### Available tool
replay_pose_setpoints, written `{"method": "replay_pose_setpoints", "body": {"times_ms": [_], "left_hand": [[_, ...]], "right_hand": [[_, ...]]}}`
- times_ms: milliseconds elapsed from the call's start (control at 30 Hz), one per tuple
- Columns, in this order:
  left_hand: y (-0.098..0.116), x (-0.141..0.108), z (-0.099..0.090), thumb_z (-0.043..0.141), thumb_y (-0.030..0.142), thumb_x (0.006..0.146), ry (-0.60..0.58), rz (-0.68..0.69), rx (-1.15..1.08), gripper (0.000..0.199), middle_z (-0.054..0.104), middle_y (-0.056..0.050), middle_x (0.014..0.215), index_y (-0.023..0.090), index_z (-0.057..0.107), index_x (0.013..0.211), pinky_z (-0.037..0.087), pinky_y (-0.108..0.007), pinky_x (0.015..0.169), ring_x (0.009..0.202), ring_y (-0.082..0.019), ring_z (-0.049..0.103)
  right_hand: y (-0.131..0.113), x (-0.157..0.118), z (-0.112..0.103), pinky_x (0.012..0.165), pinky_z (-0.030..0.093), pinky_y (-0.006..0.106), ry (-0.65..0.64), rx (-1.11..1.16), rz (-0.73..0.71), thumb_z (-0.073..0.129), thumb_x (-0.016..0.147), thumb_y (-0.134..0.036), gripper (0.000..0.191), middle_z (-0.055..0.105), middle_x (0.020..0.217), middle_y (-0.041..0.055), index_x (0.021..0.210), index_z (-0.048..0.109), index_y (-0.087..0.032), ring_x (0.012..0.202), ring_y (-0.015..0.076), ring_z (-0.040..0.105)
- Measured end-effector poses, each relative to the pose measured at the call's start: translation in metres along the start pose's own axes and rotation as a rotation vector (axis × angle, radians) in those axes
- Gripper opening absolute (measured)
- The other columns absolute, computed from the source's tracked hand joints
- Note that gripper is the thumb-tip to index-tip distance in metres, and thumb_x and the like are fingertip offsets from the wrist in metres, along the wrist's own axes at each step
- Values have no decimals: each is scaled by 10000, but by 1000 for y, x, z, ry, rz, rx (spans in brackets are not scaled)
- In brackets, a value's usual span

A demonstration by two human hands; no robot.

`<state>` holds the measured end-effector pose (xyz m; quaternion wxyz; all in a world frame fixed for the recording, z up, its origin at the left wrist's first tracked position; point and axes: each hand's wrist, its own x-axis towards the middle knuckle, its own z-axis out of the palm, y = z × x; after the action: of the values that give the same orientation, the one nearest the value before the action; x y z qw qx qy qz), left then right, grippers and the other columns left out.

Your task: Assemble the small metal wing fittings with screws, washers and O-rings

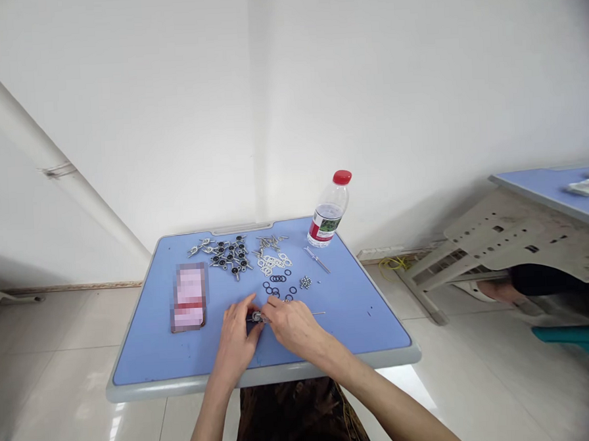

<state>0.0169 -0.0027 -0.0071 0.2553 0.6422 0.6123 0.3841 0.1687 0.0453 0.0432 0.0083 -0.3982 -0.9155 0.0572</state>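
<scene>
Near the front edge of the blue desk (153,353), my left hand (237,330) curls its thumb and fingers around a small silvery metal fitting (257,317). My right hand (290,323) is closed at the fitting's right side, its fingertips pressed together. A thin metal rod (320,312) pokes out beyond the right hand; whether the fingers grip it is hidden. Just past the hands lie several black rubber rings (278,278) and a cluster of small steel balls (305,282). White flat rings (272,266) are heaped behind them.
Metal fittings with black round centres (230,255) and small metal pins (271,243) lie at the back. A phone (188,297) rests at the left. A red-capped bottle (327,212) stands back right, beside a screwdriver-like tool (317,260). Another desk (536,221) is at the right.
</scene>
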Motion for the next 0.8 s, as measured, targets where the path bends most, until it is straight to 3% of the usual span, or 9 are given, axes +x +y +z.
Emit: {"method": "replay_pose_setpoints", "body": {"times_ms": [233, 400, 600, 800], "left_hand": [[-4, 1, 2, 551, 125, 804, 28, 31, 25, 503, 657, -54, 1052, 253, 505, 1288, 429, -464, 952, 1016, -233, 591], [-2, 1, -1, 577, 146, 795, 29, 45, 53, 443, 662, -45, 1031, 248, 543, 1224, 458, -431, 927, 993, -220, 603], [4, 2, -6, 541, 151, 796, 31, 20, 59, 225, 654, -44, 985, 228, 601, 999, 482, -381, 864, 934, -207, 606], [3, 3, -8, 524, 190, 844, -13, 43, 26, 109, 651, -45, 988, 223, 609, 903, 464, -370, 886, 964, -204, 600]], "right_hand": [[-3, 0, 2, 538, 327, 258, -8, 13, -2, 471, 920, -148, 175, 681, 910, 89, 909, 646, -140, 699, 178, 660], [4, -1, -3, 561, 323, 249, 39, 107, 29, 445, 975, -261, 254, 697, 870, 66, 910, 672, -167, 692, 163, 648], [41, 3, -23, 587, 309, 234, 217, 256, 111, 468, 921, -143, 212, 702, 873, 45, 912, 676, -185, 704, 136, 617], [71, 26, -32, 557, 296, 227, 488, 425, 89, 474, 917, -209, 221, 612, 649, 9, 820, 669, -173, 568, 115, 492]]}}
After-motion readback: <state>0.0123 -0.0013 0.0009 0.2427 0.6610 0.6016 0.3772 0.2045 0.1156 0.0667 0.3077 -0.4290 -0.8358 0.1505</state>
